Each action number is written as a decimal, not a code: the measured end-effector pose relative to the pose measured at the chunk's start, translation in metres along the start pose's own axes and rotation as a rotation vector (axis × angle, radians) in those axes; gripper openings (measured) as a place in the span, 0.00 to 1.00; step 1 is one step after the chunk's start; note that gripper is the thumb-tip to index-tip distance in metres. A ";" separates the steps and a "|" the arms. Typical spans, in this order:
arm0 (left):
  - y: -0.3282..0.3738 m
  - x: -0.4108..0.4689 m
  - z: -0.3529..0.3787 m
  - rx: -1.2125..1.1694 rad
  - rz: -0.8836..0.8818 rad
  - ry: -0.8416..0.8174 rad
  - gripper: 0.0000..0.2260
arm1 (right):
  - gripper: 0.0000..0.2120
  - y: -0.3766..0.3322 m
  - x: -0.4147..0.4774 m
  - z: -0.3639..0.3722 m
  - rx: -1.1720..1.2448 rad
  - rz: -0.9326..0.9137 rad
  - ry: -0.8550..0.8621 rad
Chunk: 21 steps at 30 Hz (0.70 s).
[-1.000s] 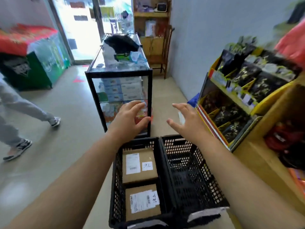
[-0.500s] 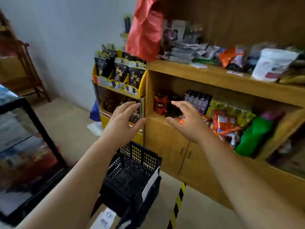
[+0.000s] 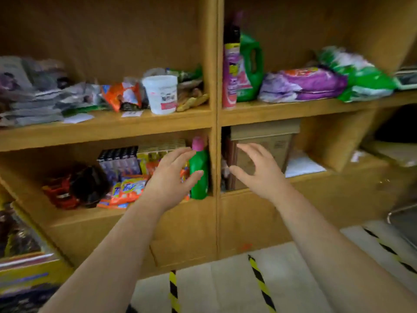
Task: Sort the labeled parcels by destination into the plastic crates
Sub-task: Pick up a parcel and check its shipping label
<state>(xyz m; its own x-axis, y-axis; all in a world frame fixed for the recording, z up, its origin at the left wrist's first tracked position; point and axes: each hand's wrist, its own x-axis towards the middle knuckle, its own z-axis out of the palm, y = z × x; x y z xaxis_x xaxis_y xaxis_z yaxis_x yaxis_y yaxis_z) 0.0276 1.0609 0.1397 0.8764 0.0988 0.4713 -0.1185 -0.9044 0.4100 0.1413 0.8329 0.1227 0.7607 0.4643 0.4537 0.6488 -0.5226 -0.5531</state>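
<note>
Nearest the camera: two bare forearms reach forward over a pale floor marked with yellow-and-black striped tape [image 3: 259, 281]. Left hand [image 3: 171, 175]: fingers spread and loosely curved, thumb out, nothing held; it sits in front of a green bottle with a pink cap [image 3: 199, 177] standing upright at the right end of the lower left compartment. Right hand [image 3: 259, 170]: the same wide, slack pose, palm facing left, nothing held. Directly behind it a cardboard box [image 3: 277, 143] stands in the lower right compartment of the wooden shelf unit [image 3: 215, 114]; contact between fingers and box cannot be told. Left of the bottle: orange packets [image 3: 128, 188]. Upper shelf, left compartment: a white tub [image 3: 161, 93] among loose packets. Upper shelf, right compartment: a pink spray can [image 3: 230, 75] just beside a green jug [image 3: 250, 64], then a purple bag [image 3: 311, 83] lying flat.
</note>
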 end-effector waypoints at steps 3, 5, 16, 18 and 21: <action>0.042 0.045 0.054 -0.040 0.108 -0.067 0.26 | 0.29 0.056 -0.013 -0.045 -0.039 0.085 0.083; 0.074 0.070 0.087 -0.086 0.171 -0.097 0.25 | 0.29 0.084 -0.025 -0.074 -0.072 0.146 0.138; 0.225 0.163 0.237 -0.396 0.564 -0.364 0.25 | 0.30 0.183 -0.109 -0.198 -0.308 0.557 0.431; 0.252 0.175 0.258 -0.452 0.641 -0.407 0.25 | 0.30 0.186 -0.125 -0.216 -0.369 0.663 0.473; 0.297 0.192 0.284 -0.548 0.766 -0.459 0.24 | 0.30 0.186 -0.147 -0.245 -0.472 0.785 0.549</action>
<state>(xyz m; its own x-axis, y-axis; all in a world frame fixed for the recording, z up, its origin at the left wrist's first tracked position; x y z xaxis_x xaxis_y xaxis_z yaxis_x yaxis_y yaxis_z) 0.2930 0.6932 0.1302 0.5573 -0.6915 0.4596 -0.8113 -0.3357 0.4787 0.1547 0.4929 0.1244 0.7973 -0.4467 0.4058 -0.1742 -0.8141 -0.5539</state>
